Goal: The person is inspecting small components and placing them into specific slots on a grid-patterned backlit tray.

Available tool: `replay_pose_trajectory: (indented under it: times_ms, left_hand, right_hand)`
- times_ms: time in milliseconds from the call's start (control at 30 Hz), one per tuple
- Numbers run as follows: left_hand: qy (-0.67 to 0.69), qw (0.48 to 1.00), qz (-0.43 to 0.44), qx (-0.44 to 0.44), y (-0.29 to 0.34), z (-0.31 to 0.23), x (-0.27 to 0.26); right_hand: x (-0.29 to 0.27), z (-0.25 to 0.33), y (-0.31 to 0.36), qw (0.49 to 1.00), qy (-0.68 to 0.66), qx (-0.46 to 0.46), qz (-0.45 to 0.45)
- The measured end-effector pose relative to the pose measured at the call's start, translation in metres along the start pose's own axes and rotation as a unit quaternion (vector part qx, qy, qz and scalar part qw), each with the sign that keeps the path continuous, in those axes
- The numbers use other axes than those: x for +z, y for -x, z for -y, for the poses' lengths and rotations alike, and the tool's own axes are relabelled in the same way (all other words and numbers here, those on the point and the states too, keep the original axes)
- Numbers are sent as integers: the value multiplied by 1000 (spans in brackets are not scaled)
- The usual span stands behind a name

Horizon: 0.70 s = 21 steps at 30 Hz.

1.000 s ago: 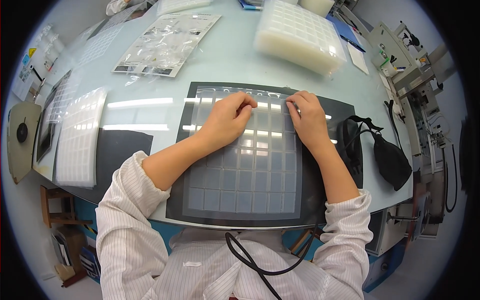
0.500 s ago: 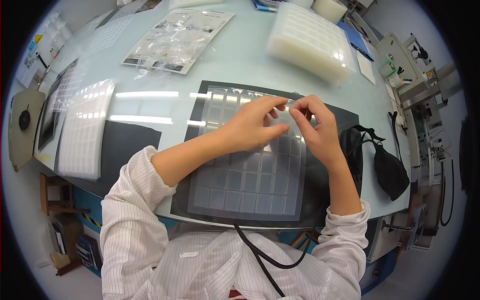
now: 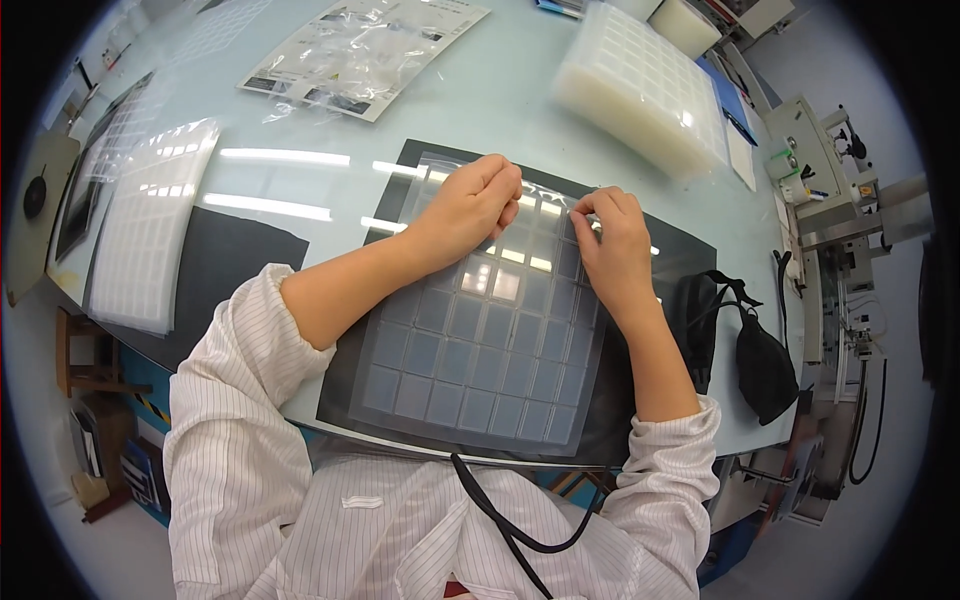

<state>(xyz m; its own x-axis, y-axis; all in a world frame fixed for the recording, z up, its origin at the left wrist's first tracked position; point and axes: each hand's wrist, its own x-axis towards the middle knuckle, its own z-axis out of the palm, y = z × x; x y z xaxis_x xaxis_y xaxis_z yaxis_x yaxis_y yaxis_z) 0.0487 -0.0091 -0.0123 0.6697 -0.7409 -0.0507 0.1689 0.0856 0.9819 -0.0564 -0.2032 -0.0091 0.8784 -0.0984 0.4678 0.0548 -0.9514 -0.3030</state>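
A clear plastic sheet (image 3: 470, 345) with rows of square pockets lies on a dark mat (image 3: 340, 375) in front of me. Over the sheet's far part, my left hand (image 3: 468, 205) is closed with its fingers curled in; what it holds, if anything, is hidden. My right hand (image 3: 612, 245) is at the sheet's far right edge, thumb and fingertips drawn together in a pinch. Whether the fingertips grip the sheet's edge or some thin film is too small to tell. The hands are apart, with the sheet's shiny pockets between them.
A stack of pocket sheets (image 3: 150, 240) stands at the left on another dark mat (image 3: 240, 255). Farther back lie a printed plastic bag (image 3: 360, 55) and a thick stack of translucent trays (image 3: 645, 90). A black cloth pouch (image 3: 765, 365) with straps sits at the right edge.
My hands, which were close together over the sheet, have moved apart, the left one to the left and its fingers now curled. The whole view has turned slightly.
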Motion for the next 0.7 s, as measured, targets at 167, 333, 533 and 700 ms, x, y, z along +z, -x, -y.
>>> replay_pose_trajectory:
  times_ms: [167,333,533,700]
  left_hand:
    - [-43,997,-44,45,-2,7,2]
    - [-63,997,-37,8,-1,-2,4]
    - [-79,997,-17,0,2,-3,4]
    - [-62,998,-27,14,1,2,2]
  right_hand:
    - [3,-2,4,998,5,-44,-45]
    - [-1,-3,3,997,21,-54,-52]
    - [-1,-1,10,999,16,-31,-12]
    - [0,1,9,998,12,-42,-38]
